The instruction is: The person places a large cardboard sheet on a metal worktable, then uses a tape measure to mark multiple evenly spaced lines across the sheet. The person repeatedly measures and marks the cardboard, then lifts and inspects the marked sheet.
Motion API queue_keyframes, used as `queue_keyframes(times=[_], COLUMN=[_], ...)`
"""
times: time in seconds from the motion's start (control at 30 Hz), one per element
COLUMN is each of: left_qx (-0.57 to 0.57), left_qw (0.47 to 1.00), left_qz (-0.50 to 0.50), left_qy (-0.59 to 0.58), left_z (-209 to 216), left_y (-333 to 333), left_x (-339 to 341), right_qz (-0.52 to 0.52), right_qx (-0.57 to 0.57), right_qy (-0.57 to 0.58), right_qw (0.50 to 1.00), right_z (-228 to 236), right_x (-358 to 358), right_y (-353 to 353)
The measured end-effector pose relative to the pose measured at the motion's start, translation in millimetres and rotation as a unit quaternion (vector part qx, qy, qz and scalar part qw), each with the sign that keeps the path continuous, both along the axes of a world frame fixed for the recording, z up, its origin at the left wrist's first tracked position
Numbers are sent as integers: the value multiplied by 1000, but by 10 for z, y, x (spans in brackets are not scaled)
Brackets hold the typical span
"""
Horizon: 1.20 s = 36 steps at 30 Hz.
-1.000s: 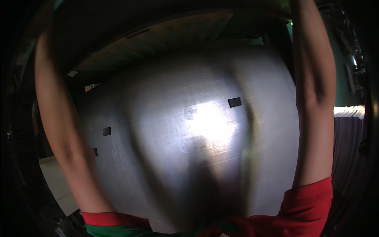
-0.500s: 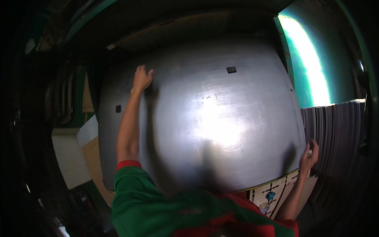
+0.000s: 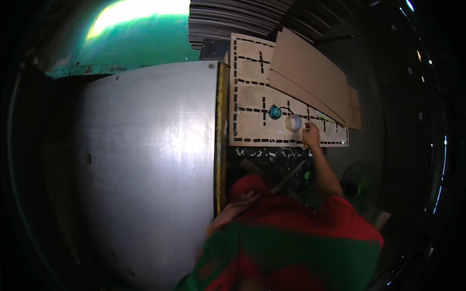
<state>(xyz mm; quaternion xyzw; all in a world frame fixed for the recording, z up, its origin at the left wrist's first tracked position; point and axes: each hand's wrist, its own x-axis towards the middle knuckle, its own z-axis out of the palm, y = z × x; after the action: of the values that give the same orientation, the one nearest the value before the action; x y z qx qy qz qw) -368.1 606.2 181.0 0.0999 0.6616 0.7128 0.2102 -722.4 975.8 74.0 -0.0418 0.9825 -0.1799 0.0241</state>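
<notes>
My right hand [image 3: 311, 135] is over the board [image 3: 250, 97] marked with black dashes, just right of a tape roll [image 3: 293, 122]. Its fingers are curled together; a small yellowish bit shows at their lower side, too little to name. Close to my body, my left hand [image 3: 237, 207] is beside the metal plate's near right edge, fingers stretched out, with nothing seen in it. Left of the tape roll sits a small teal round object [image 3: 275, 112] with a dark cord or strap. A thin yellow-green strip [image 3: 324, 116] lies to the right.
The large metal plate [image 3: 155, 145] fills the left, bordered by a yellow-edged strip [image 3: 221, 131]. Brown cardboard sheets [image 3: 308, 77] overlap the board. Stacked sheets [image 3: 233, 22] stand behind. A fan [image 3: 359, 182] is at the right, and white scraps [image 3: 272, 152] lie below the board.
The view has turned right, from the metal plate toward the marked board. My left hand has come back from over the plate to my body; my right hand has moved to beside the tape roll.
</notes>
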Motion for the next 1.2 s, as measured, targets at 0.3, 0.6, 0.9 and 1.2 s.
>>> queue_keyframes(times=[0.3,0.6,0.9,1.2], left_qx=[-276,-598,-561,-420], left_qw=[826,697,676,670], left_qz=[486,396,474,605], left_qy=[-70,24,61,89], left_z=[166,-220,-370,-380], left_y=[158,462,457,518], left_x=[-72,-408,-452,-292], right_qz=[11,135,255,262], right_qx=[169,255,250,-29], right_qy=[-35,-173,1,488], right_qw=[985,942,934,832], right_z=[-759,-1011,-1300,2286], right_x=[-1627,-2770,-2317,-1147], right_y=[164,-80,207,-790])
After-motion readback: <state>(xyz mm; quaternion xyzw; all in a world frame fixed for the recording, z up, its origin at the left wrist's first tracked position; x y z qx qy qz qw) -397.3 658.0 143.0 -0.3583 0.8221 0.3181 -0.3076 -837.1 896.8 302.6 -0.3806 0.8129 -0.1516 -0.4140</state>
